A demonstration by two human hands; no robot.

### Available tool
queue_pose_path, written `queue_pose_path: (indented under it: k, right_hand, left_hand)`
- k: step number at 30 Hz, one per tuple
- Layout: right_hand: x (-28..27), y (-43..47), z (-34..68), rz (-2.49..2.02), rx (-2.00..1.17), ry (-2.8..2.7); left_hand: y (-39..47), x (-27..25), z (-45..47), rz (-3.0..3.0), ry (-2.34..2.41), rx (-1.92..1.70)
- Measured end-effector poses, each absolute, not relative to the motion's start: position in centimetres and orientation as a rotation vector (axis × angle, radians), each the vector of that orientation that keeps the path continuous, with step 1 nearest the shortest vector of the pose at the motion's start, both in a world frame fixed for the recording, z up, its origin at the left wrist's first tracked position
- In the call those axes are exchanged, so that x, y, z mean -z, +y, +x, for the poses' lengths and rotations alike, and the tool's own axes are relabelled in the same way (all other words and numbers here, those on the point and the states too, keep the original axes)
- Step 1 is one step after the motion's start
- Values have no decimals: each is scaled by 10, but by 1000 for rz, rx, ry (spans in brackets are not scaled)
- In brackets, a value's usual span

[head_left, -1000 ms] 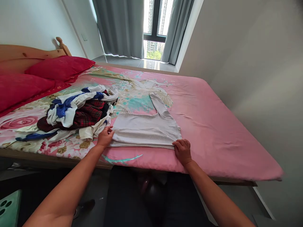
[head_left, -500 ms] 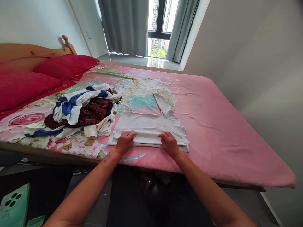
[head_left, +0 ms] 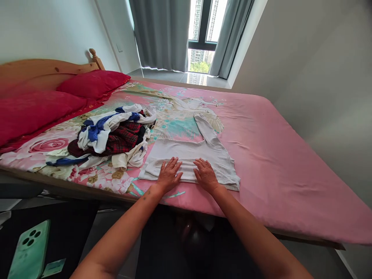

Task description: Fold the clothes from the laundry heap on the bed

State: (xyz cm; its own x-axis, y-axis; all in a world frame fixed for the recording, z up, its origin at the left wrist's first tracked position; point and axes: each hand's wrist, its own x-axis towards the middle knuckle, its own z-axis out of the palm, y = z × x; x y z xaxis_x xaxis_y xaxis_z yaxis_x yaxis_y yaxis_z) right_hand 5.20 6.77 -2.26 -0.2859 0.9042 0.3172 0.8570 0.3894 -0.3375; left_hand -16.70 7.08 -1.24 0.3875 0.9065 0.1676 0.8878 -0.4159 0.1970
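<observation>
A light grey long-sleeved shirt (head_left: 186, 149) lies on the bed in front of me, its near part folded over into a flat band. One sleeve (head_left: 207, 126) points away toward the window. My left hand (head_left: 170, 174) rests flat on the folded band left of its middle, fingers spread. Beside it, my right hand (head_left: 205, 175) lies on the same band with its fingers stretched out. Neither hand grips the cloth. To the left is a heap of clothes (head_left: 100, 131), white, blue and red plaid.
The bed (head_left: 270, 162) has a pink flowered sheet. Red pillows (head_left: 95, 83) lie by the wooden headboard (head_left: 43, 71). Below the bed's near edge at left, a green phone (head_left: 30, 248) and a card (head_left: 54, 267) rest on a dark surface. A wall (head_left: 316, 89) runs along the right.
Both hands have gone from curled fingers at the folded band to open palms flat on it. The left hand has moved closer to the right. The view has shifted slightly left.
</observation>
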Motion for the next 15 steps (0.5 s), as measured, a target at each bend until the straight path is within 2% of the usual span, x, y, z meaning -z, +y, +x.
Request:
queue_pose_path:
  k: [7,15]
  right_hand:
    - [49,77,60,-1759,-175,-2379]
    - [40,60,87,-1721,-184,-2435]
  left_hand:
    - [78,40,-175,2319,1890,-214]
    - [84,24,-200,2334,1813,-30]
